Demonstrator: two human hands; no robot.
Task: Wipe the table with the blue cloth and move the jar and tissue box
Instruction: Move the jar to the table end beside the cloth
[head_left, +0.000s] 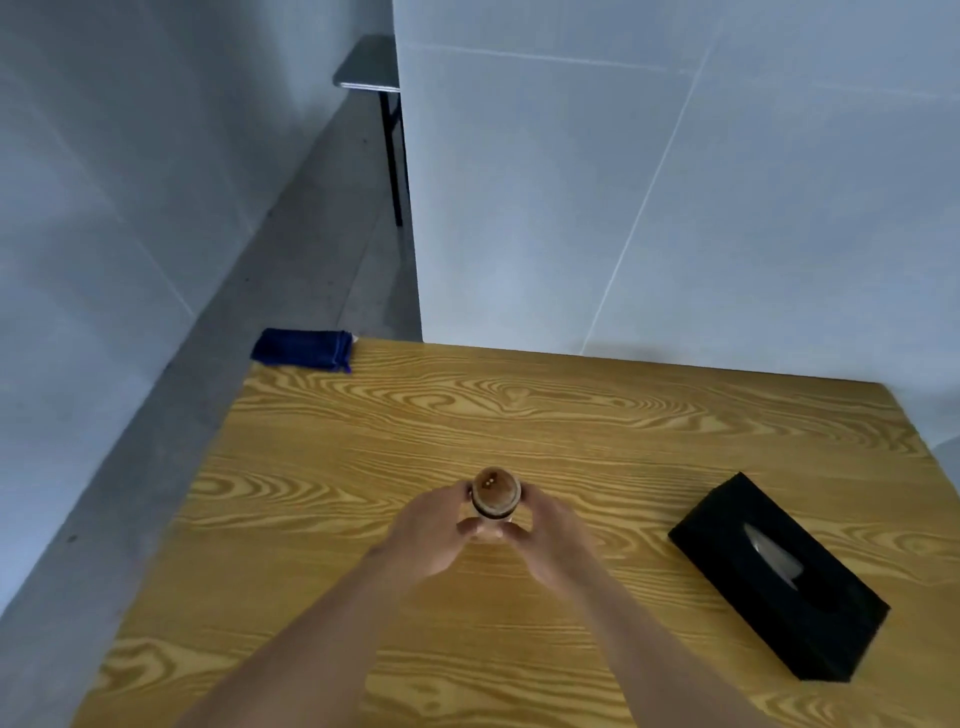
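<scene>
A small glass jar (495, 498) with a brown wooden lid stands upright near the middle of the wooden table (363, 426). My left hand (431, 535) holds it from the left and my right hand (550, 540) from the right, fingers curled round its sides. The jar's lower body is hidden behind my fingers. A folded blue cloth (302, 349) lies at the table's far left corner, partly over the edge. A black tissue box (779, 577) lies flat at the right, set at an angle, with a tissue showing in its slot.
A white wall panel (675, 208) stands right behind the table's far edge. Grey floor (291, 260) runs along the left side, below the table's left edge. A second small table (369, 67) with dark legs stands far back.
</scene>
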